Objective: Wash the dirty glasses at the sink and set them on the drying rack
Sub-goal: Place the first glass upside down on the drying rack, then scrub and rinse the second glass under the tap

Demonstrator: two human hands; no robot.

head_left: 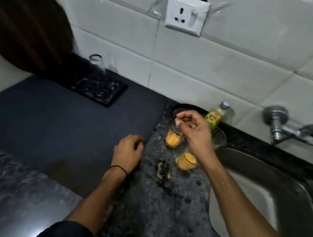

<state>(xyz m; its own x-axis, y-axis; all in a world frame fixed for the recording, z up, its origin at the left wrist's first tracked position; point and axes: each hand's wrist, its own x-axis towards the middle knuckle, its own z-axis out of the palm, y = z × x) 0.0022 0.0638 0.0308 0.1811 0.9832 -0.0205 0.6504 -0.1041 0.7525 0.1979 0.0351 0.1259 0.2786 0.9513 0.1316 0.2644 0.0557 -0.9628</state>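
Now R hand pinches rim of orange-stained glass, L hand idle.

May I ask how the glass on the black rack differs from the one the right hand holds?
The clear rack glass looks empty; the orange-stained glass holds orange residue. The clear rack glass stands untouched on the black drying rack; the right hand pinches the orange-stained glass's rim. Both are transparent.

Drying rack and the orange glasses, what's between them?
In the head view, only a bare dark mat lies between the drying rack and the glasses.
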